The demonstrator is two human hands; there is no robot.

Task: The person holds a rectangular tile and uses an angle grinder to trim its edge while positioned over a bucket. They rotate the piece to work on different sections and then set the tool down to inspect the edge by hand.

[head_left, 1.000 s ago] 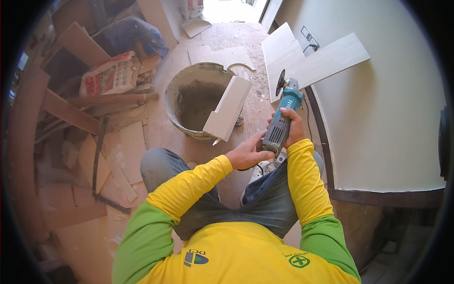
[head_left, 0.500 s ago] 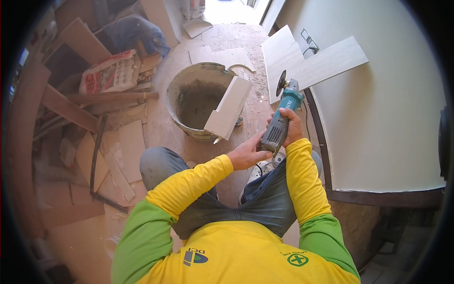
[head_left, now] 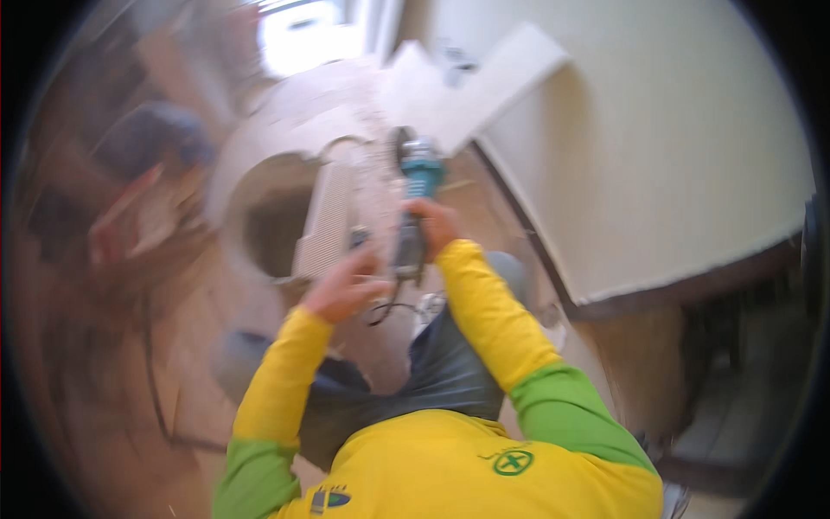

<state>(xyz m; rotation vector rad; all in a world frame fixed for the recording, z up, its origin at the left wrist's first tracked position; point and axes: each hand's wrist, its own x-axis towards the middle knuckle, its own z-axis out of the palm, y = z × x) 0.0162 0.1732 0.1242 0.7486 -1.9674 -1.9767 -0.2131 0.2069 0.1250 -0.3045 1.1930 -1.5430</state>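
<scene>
You were best off keeping the angle grinder (head_left: 413, 203) steady and in line with your forearm, its disc end aimed toward twelve o'clock and away from your legs, with the cord trailing clear below; that is a judgement from a badly blurred view. Your right hand (head_left: 435, 227) was wrapped shut around the dark body of the grinder, fingers curled tight over it, the teal head sticking out beyond the knuckles. Your left hand (head_left: 346, 285) sat at about eight o'clock from the tool, just beside its rear end; the blur hid whether that grip was spread or closed, so I cannot tell. The pale tile (head_left: 327, 227) leaned in the bucket (head_left: 246, 195), at nine o'clock from the grinder.
</scene>
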